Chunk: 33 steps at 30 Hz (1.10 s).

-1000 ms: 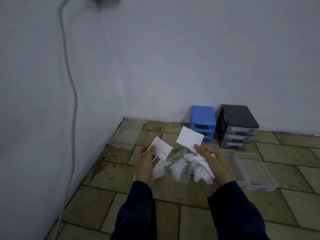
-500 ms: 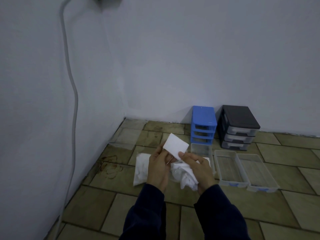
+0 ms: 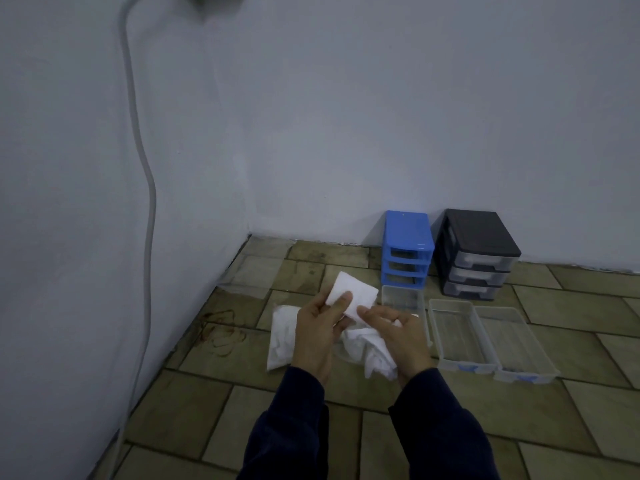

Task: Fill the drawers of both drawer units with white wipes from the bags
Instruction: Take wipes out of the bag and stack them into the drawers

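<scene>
Hands now closer | left hand [image 3: 320,329], right hand [image 3: 398,336] both pinch one wipe [image 3: 353,295] | three drawers [image 3: 491,336] (empty)

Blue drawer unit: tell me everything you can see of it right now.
The blue unit is a small plastic frame standing upright on the tiled floor against the back wall, just left of the black unit, apart from it. Its three slots look empty, drawers out. One clear drawer lies on the floor at its foot. Neither hand touches it.

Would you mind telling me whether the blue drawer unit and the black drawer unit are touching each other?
Apart. The head view shows a strip of wall and floor between the blue drawer unit and the black drawer unit.
</scene>
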Motion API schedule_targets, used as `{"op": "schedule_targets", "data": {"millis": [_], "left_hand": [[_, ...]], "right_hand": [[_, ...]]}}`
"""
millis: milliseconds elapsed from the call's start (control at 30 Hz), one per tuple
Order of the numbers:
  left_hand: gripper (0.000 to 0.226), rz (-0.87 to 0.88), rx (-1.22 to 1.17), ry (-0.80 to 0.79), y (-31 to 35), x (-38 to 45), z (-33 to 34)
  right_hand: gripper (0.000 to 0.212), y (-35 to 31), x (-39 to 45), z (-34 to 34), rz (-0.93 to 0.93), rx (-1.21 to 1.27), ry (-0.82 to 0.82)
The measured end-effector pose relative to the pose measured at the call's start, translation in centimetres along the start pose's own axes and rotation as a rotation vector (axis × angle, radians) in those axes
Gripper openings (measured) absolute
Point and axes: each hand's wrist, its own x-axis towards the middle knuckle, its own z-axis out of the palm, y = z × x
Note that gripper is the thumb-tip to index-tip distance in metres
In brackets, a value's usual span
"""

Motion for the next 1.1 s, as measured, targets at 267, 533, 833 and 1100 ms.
{"op": "schedule_targets", "data": {"millis": [267,533,833,1100], "left_hand": [[0.029,0.079,-0.035,0.166,0.4,0.4,-1.5],[0.035,0.253,0.136,0.255,0.3,0.7,-2.3],[0.016,0.017,0.473,-0.061,-0.4,0.6,-0.6],[0.005,0.122,0.424,-0.020,-0.3,0.1,0.0]], "right_hand": [[0.012,-0.7,-0.2,-0.6,0.007,0.102,-0.155],[0.014,-1.1,-0.2,-1.0,-0.082,0.214,-0.177],[0.014,-1.5,-0.2,-0.9,-0.390,-0.028,0.013],[0.015,-1.3,-0.4,-1.0,-0.369,-0.018,0.016]]}}
